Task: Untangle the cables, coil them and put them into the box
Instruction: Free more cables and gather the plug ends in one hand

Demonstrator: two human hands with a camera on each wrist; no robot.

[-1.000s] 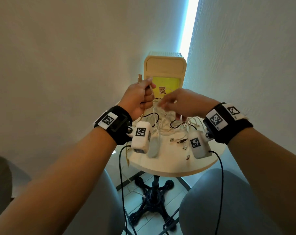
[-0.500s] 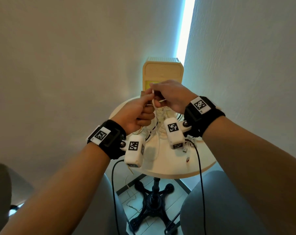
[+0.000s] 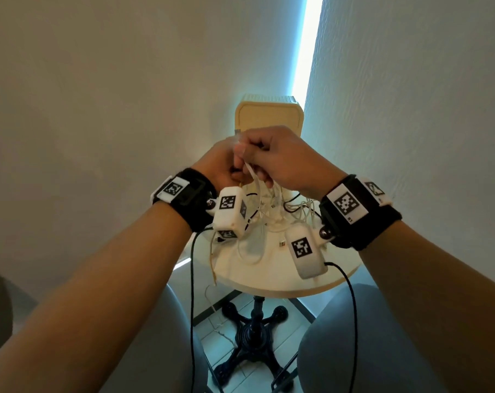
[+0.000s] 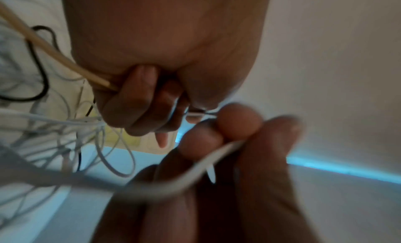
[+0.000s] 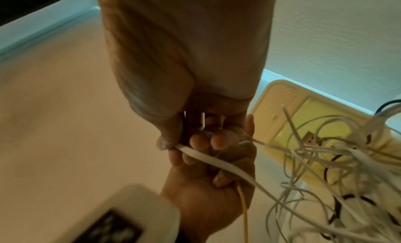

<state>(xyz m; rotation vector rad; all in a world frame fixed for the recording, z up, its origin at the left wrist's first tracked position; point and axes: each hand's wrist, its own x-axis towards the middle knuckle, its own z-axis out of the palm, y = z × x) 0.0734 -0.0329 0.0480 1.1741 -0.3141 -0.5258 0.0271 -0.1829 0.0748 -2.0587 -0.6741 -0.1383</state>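
Both hands are grasping one white cable (image 5: pixel 217 161): left hand (image 3: pixel 220 165), right hand (image 3: pixel 286 157). Feed it slowly from the tangle (image 3: pixel 277 214), avoiding tightening knots.

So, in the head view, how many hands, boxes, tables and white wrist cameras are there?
Hands: 2, left hand and right hand, both gripping cables
Box: 1
Table: 1
Wrist cameras: 2
Total: 6, tangled cables not counted

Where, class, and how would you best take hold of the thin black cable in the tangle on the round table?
Probably pinch the thin black cable at its exposed loop, coming from above on the right; there it arches clear of the white cables.
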